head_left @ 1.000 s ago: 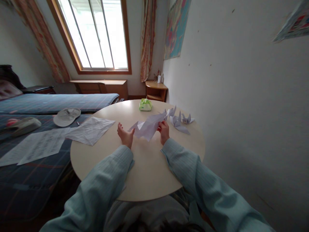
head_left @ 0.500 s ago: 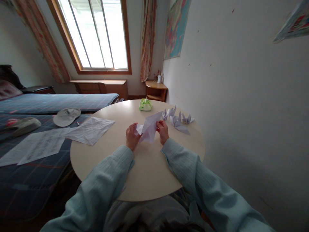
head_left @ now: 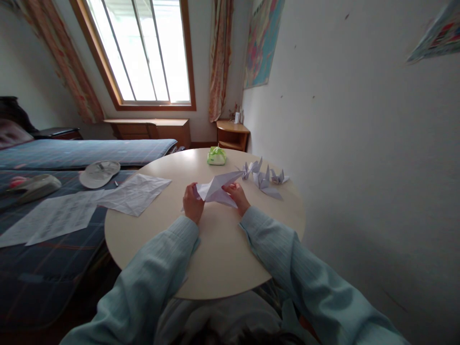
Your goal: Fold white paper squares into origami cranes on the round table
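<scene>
A partly folded piece of white paper (head_left: 214,188) is held between my two hands above the round table (head_left: 223,258). My left hand (head_left: 193,203) is closed on its left end. At the right side, the fingers of my right hand (head_left: 238,196) grip it, with the fingertips partly hidden behind a fold. Two pointed flaps spread apart toward the right hand. Several folded paper cranes (head_left: 264,179) stand on the table just beyond my right hand.
A green tissue pack (head_left: 216,156) sits at the table's far side. Creased white paper (head_left: 138,194) overlaps the left table edge. Printed sheets (head_left: 61,215) and a pale cap (head_left: 99,174) lie on the bed. A white wall (head_left: 359,167) rises close on the right.
The folded paper has tilted lower and its flaps have opened apart on the right. My left hand has shifted slightly left; my right hand has moved slightly down and left.
</scene>
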`<state>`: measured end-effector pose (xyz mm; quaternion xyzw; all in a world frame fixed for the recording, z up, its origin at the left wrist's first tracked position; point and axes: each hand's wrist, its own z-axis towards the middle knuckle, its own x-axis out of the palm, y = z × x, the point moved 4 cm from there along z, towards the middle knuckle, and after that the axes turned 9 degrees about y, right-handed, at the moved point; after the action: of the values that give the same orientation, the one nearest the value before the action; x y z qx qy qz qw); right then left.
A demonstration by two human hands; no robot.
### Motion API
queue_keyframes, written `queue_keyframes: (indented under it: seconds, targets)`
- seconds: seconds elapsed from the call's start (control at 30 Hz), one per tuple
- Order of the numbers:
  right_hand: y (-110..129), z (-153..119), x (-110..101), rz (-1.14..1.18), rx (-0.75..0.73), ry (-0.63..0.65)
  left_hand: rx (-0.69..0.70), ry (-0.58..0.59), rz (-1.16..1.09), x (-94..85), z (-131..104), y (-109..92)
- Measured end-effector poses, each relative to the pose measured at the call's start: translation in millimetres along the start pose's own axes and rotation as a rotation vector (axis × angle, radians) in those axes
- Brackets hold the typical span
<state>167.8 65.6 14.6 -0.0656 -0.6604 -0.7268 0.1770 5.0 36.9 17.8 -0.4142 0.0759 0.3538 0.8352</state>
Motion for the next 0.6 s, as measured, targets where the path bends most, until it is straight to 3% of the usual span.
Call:
queue_keyframes:
  seconds: [0.23,0.43,0.6]
  targets:
    - [-4,1,3,-0.099,-0.019,0.051,0.013,-0.021,0.039,-1.3,0,-1]
    - [-13,9,-11,-0.195,0.018,-0.044,0.057,-0.044,0.031,-2.7,0,-4]
    - [-12,9,-20,-0.263,0.051,-0.120,0.013,-0.087,0.050,-5.0,2,-5]
